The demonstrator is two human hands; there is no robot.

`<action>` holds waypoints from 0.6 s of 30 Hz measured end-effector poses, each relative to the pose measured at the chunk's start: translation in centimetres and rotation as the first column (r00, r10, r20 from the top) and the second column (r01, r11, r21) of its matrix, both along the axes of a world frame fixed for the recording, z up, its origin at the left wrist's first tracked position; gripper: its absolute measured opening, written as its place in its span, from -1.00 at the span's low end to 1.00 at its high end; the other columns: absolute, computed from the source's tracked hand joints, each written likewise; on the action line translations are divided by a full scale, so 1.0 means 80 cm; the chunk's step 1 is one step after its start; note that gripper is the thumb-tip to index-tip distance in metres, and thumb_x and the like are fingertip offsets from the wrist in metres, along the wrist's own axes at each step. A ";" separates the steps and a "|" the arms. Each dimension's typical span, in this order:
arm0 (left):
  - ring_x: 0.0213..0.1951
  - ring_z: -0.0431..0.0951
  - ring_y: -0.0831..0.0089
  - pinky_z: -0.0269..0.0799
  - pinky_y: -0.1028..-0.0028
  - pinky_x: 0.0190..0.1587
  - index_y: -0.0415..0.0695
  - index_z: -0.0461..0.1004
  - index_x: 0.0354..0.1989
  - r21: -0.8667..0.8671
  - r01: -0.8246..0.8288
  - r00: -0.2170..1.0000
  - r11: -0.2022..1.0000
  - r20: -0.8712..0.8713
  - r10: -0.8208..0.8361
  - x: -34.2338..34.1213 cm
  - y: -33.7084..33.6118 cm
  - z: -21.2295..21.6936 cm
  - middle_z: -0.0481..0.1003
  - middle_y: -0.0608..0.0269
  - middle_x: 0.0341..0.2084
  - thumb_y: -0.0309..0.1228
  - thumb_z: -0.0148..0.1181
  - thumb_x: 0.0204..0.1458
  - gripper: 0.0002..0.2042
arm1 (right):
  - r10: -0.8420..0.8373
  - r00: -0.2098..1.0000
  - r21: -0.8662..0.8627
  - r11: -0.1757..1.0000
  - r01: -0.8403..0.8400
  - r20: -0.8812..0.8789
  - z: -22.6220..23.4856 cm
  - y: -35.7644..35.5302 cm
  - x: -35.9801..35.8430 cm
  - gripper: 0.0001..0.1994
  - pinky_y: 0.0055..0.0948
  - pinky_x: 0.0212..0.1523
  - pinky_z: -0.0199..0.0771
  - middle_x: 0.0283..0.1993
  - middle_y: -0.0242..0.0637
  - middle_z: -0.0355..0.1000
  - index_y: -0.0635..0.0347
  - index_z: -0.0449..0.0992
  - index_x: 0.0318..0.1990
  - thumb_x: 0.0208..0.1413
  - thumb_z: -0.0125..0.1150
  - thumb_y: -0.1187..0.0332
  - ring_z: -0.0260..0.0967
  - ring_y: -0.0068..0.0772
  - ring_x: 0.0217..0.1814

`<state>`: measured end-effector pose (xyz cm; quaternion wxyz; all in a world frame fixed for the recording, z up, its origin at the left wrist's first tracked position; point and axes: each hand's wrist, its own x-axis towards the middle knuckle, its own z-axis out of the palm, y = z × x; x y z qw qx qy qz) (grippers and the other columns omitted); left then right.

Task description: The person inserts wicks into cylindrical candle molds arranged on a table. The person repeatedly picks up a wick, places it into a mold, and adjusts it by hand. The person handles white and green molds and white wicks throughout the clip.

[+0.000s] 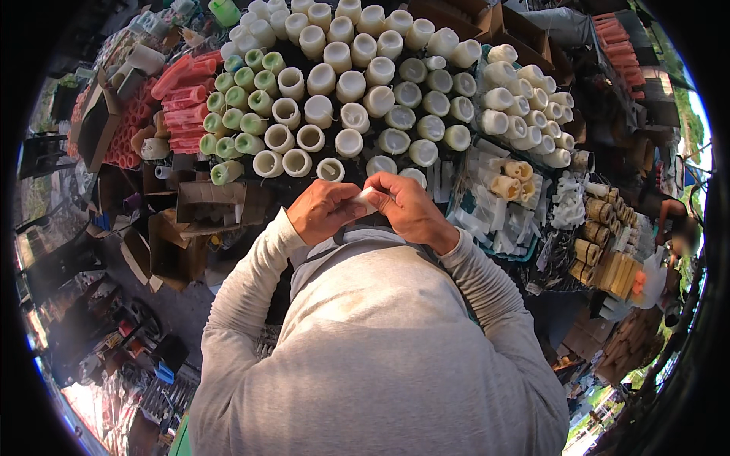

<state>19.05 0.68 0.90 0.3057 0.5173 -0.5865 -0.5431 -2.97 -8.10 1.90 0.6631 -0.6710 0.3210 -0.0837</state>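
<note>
Head view, from the left: a heap of pinkish-red tubes (187, 106), too crowded to count, with an open cardboard box (209, 205) below it; any print on the cardboard is too small to read. Next come green cylinders (249, 143), roughly sixteen, standing close together. Just right of them, about seven hollow white cylinders (310, 138) show open ends, and behind these a larger group of white cylinders (337, 56) runs to the far edge, perhaps thirty.

Near the middle, in front of the cylinders, the left hand (322, 211) pinches one small white piece (368, 199) between thumb and forefinger. The piece sits at the fingertips of both hands, between them and partly covered by them; the right hand (407, 207) grips it from the other side, its fingers curled in.

Beyond the right hand stand about eleven pale greenish cylinders (431, 128), then a block of some twenty white candle-like cylinders (525, 106). Nearer lies a teal tray (525, 257) of translucent pieces, their number unclear. Farther right are bundled tan rolls (601, 210), one stack of salmon-pink bars (617, 53) above, and one other person (671, 209), partly visible at the rim.
</note>
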 end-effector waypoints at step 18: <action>-0.30 0.65 0.44 0.55 0.44 -0.19 -0.29 0.66 -0.11 -0.039 -0.501 0.864 0.865 -0.092 0.496 -0.030 0.078 -0.078 0.66 0.19 -0.31 -0.53 0.39 0.19 -0.85 | -0.040 0.999 0.201 0.979 0.039 0.002 -0.075 0.040 0.018 -0.70 -0.58 -0.33 0.46 -0.34 -0.47 0.59 0.24 0.68 -0.08 0.25 0.51 0.18 0.48 -0.72 -0.30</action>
